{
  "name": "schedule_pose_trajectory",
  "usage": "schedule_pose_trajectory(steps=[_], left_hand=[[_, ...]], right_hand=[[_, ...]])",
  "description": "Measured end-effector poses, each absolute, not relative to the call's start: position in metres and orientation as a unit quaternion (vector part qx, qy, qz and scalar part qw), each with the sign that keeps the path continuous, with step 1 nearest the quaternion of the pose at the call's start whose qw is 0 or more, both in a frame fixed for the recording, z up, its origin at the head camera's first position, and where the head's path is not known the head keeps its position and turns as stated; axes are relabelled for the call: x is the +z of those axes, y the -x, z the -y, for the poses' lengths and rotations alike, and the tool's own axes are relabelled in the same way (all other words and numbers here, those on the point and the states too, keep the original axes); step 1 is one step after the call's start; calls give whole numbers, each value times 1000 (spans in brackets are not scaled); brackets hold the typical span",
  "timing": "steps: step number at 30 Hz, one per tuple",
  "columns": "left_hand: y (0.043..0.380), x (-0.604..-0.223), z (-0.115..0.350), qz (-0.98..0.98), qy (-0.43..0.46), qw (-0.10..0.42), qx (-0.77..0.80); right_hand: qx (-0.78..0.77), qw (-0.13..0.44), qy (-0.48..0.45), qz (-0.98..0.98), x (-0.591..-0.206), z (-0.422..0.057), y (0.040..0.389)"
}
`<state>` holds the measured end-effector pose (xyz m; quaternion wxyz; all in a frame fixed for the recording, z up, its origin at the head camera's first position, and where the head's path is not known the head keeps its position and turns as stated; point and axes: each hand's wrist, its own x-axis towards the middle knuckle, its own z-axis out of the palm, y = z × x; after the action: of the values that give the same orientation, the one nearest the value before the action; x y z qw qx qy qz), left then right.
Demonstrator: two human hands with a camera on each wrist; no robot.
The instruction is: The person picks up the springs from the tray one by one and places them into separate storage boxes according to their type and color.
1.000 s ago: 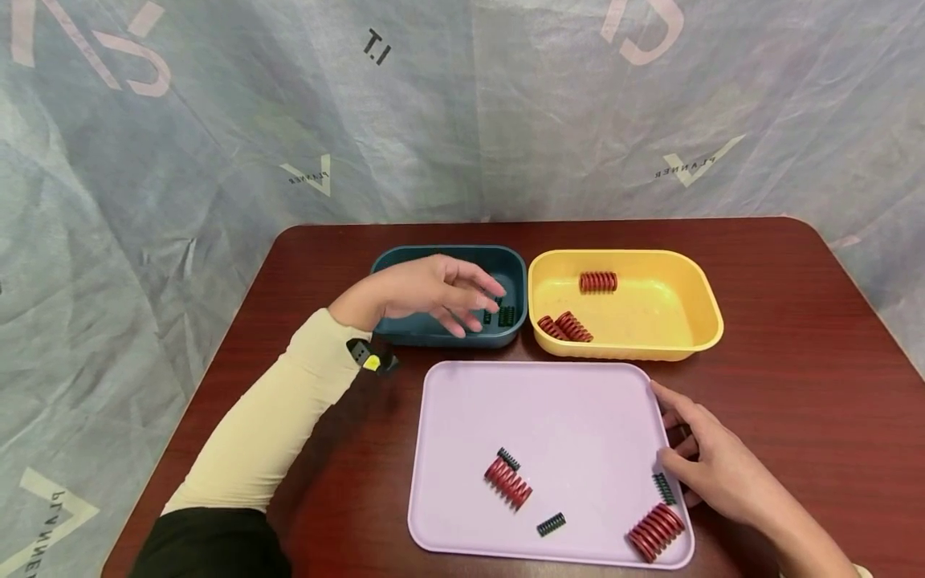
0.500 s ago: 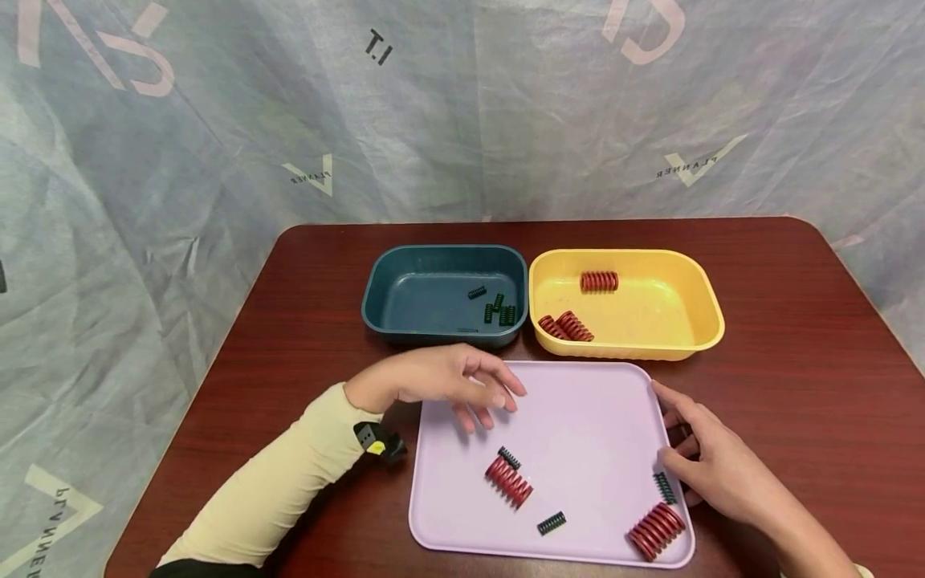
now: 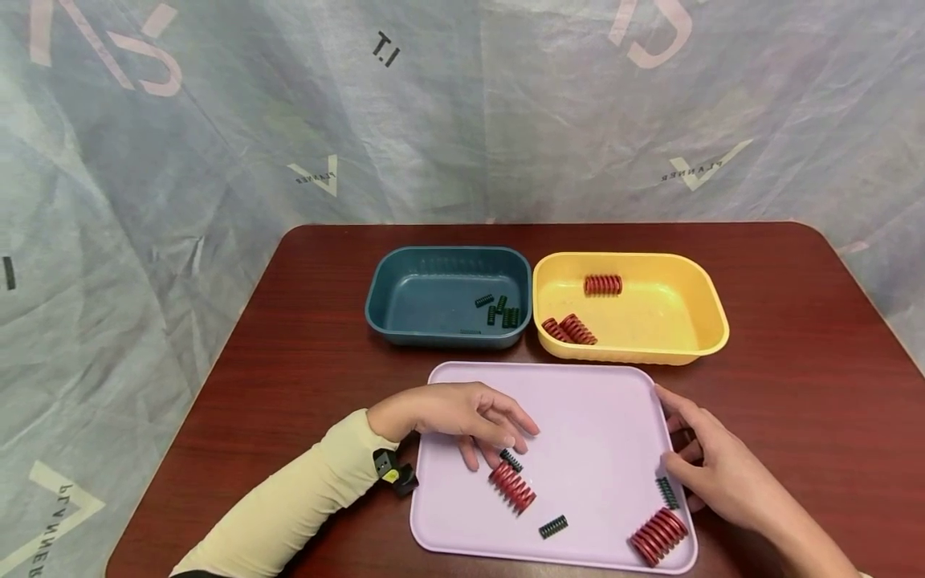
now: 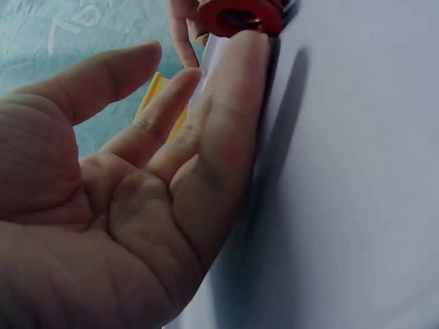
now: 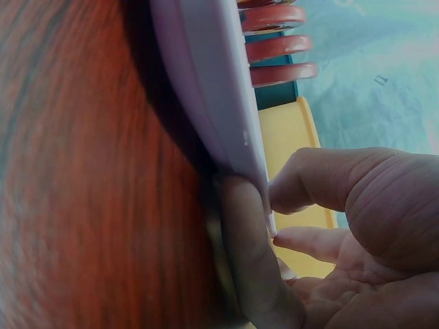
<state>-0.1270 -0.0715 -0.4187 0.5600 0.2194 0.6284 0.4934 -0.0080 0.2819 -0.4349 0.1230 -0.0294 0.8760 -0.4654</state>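
Note:
My left hand hovers palm down over the lilac tray, fingers loosely bent and holding nothing. Its fingertips are right beside a small dark green spring, which lies against a large red spring. In the left wrist view, that hand's fingertips reach toward the end of a red spring. My right hand holds the tray's right rim; the right wrist view shows the thumb above the edge and a finger below it. Near that rim lie another small green spring and a large red one.
One more small green spring lies toward the tray's front. Behind the tray, a dark teal bin contains several small green springs. Beside it, a yellow bin contains 3 red springs. A grey cloth hangs behind the table.
My left hand, with its fingers loose, has come back from over the teal bin to the tray and down toward the middle springs. The right hand has stayed at the rim.

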Motion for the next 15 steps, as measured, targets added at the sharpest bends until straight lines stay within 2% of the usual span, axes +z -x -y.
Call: schedule_pose_trajectory(steps=[15], left_hand=[[132, -420, 60, -630, -208, 549, 509]], right_hand=[[-463, 126, 27, -877, -435, -282, 7]])
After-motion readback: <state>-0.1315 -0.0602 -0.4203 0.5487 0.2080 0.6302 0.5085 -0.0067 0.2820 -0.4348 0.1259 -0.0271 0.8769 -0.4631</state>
